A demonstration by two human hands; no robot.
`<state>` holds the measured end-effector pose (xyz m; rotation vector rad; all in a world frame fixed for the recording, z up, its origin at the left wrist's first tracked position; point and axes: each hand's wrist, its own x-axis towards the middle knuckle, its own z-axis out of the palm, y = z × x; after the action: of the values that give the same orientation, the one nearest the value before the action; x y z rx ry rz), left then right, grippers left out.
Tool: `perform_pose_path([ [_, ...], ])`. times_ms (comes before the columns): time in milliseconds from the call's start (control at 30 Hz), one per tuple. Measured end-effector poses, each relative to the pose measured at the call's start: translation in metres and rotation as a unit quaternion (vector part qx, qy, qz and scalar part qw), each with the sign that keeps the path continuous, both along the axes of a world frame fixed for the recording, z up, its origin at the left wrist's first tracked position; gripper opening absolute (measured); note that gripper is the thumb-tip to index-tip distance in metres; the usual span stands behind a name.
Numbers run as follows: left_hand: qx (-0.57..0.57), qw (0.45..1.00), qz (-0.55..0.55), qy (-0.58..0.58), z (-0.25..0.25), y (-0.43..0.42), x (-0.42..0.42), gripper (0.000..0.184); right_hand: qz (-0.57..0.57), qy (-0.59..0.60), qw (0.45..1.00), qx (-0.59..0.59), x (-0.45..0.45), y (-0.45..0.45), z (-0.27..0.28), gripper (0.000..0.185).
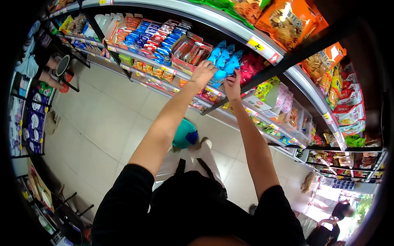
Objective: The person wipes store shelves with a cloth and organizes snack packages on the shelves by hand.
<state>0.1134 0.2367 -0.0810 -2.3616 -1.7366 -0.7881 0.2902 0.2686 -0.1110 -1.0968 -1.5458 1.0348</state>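
Both my arms reach forward to a store shelf. My left hand (204, 72) lies against the left side of a group of blue snack bags (223, 61), its fingers bent over their edge. At the right side of the same bags is my right hand (233, 85), with its fingers curled at a bag's edge. Whether either hand grips a bag is hard to make out. Left of the blue bags sits an open red box (184, 65) of packets. Pink-red bags (249, 67) lie just to their right, by a black shelf post (262, 74).
A teal bucket (183, 133) with a dark blue cloth stands on the floor by my feet. Orange snack bags (287, 22) fill the upper shelf. A person (33, 61) is at the far left, near a stool. Other people (328, 223) are at the lower right.
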Motion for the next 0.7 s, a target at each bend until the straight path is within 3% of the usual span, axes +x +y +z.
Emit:
perform_pose_path([
  [33, 0.002, 1.000, -0.020, 0.017, 0.003, 0.001, -0.003, 0.028, -0.004, 0.002, 1.000, -0.001, -0.011, 0.002, -0.002, 0.065],
  [100, 0.010, 1.000, -0.019, -0.017, 0.004, 0.006, -0.004, 0.025, -0.119, 0.102, 0.981, -0.111, -0.032, 0.008, -0.004, 0.055],
  [133, -0.025, 0.999, -0.012, -0.042, 0.006, 0.006, -0.003, 0.027, -0.221, 0.161, 0.948, -0.160, -0.046, 0.014, -0.005, 0.047],
  [167, -0.061, 0.996, -0.004, -0.067, 0.009, 0.008, -0.005, 0.029, -0.229, 0.167, 0.946, -0.159, -0.048, 0.017, -0.005, 0.047],
  [267, -0.048, 0.996, -0.053, -0.057, 0.009, 0.014, -0.015, 0.032, -0.147, -0.002, 0.945, -0.290, -0.037, 0.029, -0.013, 0.052],
  [367, -0.090, 0.991, -0.078, -0.058, 0.006, 0.022, -0.025, 0.040, -0.245, 0.050, 0.935, -0.253, -0.057, 0.017, -0.005, 0.049],
  [467, -0.114, 0.992, -0.035, -0.042, 0.007, 0.020, -0.033, 0.056, -0.205, 0.063, 0.944, -0.252, -0.038, 0.022, -0.018, 0.037],
  [700, -0.061, 0.996, -0.037, 0.055, 0.003, 0.030, -0.021, 0.044, -0.135, 0.176, 0.949, -0.224, -0.012, 0.025, -0.033, 0.022],
])
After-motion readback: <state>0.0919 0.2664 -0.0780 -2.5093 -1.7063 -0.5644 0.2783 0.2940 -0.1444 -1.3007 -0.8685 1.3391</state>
